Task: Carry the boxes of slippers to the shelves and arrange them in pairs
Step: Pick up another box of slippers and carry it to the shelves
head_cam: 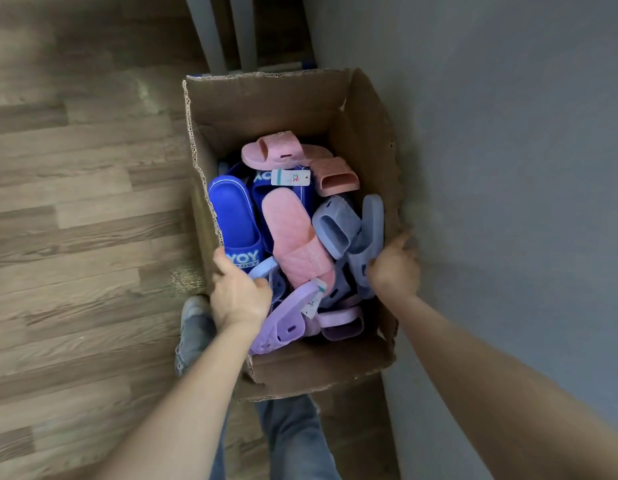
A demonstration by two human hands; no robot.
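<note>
An open brown cardboard box (266, 102) is held in front of me above the floor, full of loose slippers. Inside lie pink slippers (293, 233), dark blue slippers (234, 216) with white lettering, grey-blue slippers (338, 223) and lilac slippers (293, 323). Some carry paper tags. My left hand (238, 292) grips the box's left wall, thumb inside near a blue slipper. On the opposite side, my right hand (394, 268) grips the right wall, fingers curled over its torn rim.
A grey wall (508, 168) runs close along the right side of the box. Wood-look plank flooring (75, 202) spreads to the left. My legs in jeans (293, 438) show below the box. Grey upright posts (210, 32) stand ahead beyond the box.
</note>
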